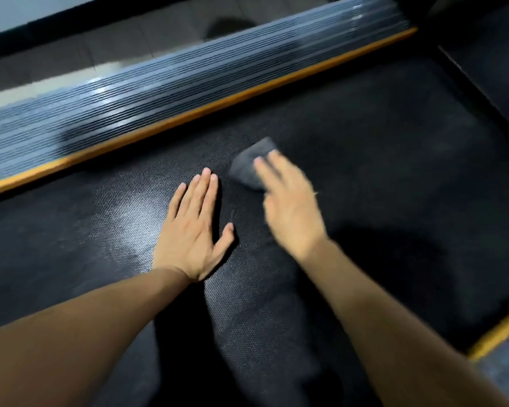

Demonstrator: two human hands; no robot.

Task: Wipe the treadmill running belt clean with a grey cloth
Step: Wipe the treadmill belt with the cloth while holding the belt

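2 flat: left grip on belt, right grip pressing cloth.

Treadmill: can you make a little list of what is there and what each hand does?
left hand: flat, palm down on the belt, beside the cloth, not touching it
right hand: presses the cloth, blurred
cloth: grey, bunched, on the belt
belt: black, textured
rail: ribbed, grey, beyond the belt
strip: orange, between rail and belt
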